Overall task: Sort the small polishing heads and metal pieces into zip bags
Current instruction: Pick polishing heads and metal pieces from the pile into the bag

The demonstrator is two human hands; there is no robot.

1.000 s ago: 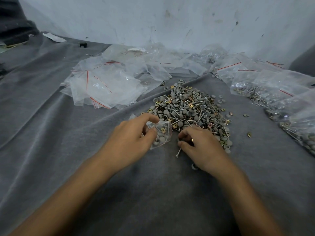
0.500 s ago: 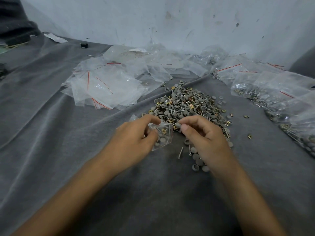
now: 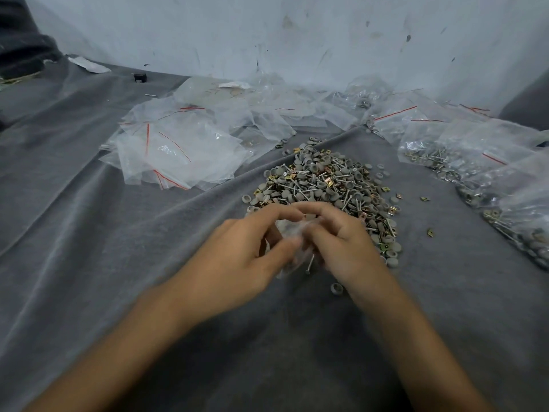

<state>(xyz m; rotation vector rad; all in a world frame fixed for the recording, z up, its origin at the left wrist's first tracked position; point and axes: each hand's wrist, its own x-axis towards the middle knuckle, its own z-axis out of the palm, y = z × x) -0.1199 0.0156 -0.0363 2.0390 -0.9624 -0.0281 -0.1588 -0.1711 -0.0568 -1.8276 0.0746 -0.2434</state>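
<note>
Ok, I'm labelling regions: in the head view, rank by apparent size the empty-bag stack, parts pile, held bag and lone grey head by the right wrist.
1. Empty-bag stack and parts pile: look alike, so unranked.
2. Held bag, only partly visible.
3. Lone head, smallest.

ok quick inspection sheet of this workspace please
surface: grey cloth, creased
job's things: mixed pile of grey heads and metal pieces at centre; small zip bag between the hands; filled bags on the right
clutter: empty zip bags on the left; one loose head near the right wrist
hands: left hand grips the small zip bag; right hand curled at its mouth, hold blurred
cables: nothing seen
surroundings: scuffed white wall
</note>
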